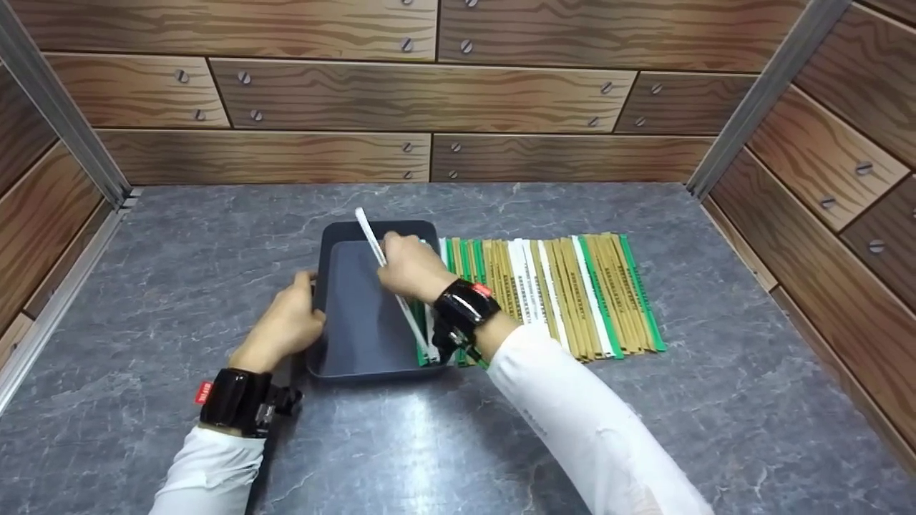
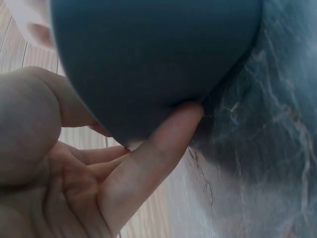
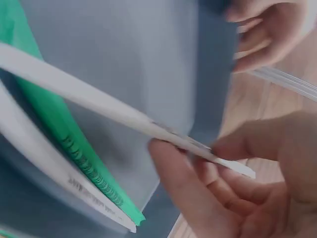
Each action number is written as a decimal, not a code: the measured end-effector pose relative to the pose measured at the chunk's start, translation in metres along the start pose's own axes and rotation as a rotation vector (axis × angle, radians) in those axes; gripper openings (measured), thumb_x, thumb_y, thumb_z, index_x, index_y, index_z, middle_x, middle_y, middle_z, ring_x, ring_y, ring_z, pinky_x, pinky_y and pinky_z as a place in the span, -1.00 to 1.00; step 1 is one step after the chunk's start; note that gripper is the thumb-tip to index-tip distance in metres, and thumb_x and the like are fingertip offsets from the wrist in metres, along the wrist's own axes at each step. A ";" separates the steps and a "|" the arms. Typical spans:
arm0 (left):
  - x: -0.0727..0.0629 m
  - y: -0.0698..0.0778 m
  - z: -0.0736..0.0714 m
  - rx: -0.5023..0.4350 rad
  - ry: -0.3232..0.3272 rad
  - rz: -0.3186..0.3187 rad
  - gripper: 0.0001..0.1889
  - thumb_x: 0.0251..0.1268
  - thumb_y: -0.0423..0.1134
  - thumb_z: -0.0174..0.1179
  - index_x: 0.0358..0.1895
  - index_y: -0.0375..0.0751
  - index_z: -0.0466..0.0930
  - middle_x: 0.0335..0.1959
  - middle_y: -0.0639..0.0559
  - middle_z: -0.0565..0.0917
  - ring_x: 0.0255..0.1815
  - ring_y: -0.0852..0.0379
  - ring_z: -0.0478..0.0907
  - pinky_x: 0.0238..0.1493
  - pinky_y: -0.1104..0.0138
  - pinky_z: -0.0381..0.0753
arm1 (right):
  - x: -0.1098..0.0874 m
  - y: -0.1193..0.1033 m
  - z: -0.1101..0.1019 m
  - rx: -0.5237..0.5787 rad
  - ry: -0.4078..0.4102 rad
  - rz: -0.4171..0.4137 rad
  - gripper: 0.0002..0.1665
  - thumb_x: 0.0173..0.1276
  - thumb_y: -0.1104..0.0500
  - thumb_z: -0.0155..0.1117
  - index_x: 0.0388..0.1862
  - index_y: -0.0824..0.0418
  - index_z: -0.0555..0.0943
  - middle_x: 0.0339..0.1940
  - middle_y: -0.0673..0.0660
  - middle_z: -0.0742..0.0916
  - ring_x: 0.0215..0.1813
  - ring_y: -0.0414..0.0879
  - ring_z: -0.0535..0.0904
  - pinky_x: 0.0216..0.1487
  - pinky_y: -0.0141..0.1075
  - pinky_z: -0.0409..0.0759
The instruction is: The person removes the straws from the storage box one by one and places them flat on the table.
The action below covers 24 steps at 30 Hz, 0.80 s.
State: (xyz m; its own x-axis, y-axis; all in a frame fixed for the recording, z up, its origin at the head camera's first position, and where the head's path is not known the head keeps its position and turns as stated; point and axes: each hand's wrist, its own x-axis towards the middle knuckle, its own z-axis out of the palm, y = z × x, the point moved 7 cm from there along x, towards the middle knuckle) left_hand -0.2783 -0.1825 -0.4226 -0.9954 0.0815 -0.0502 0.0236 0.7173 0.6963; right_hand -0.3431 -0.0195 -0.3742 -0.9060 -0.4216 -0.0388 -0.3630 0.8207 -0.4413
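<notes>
My right hand [image 1: 415, 265] pinches a long white paper-wrapped stick [image 1: 368, 232] between thumb and fingers, tilted over a dark grey rectangular tray [image 1: 361, 307]. In the right wrist view, the pinch is near one end of that stick. A green wrapped stick [image 3: 81, 153] and a white printed one [image 3: 74, 181] lie side by side along the tray's right wall. At the tray's left side, my left hand [image 1: 290, 322] grips the wall; the left wrist view has one digit against the tray's outer face [image 2: 148, 59]. What the right hand covers inside the tray is hidden.
Directly right of the tray lies a row of wrapped sticks [image 1: 565, 300] in tan, green and white, packed side by side. They rest on a grey marbled tabletop [image 1: 215, 236]. Wood-patterned panels [image 1: 429, 100] stand behind and at both sides.
</notes>
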 end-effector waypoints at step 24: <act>-0.001 0.001 0.001 0.026 -0.001 0.017 -0.30 0.26 -0.52 0.00 0.50 -0.57 0.08 0.23 -0.66 0.50 0.27 -0.47 0.51 0.33 -0.20 0.52 | -0.081 0.250 -0.126 0.415 0.307 0.328 -0.45 0.45 0.26 0.12 0.38 0.43 0.50 0.07 0.36 0.67 -0.43 -0.24 0.53 -0.48 -0.37 0.74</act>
State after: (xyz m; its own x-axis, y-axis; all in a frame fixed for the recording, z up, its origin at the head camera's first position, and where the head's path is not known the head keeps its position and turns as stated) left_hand -0.2774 -0.1813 -0.4226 -0.9947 0.0947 -0.0391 0.0432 0.7334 0.6784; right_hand -0.3880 0.2681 -0.3681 -1.0000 0.0093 0.0014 0.0049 0.6443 -0.7647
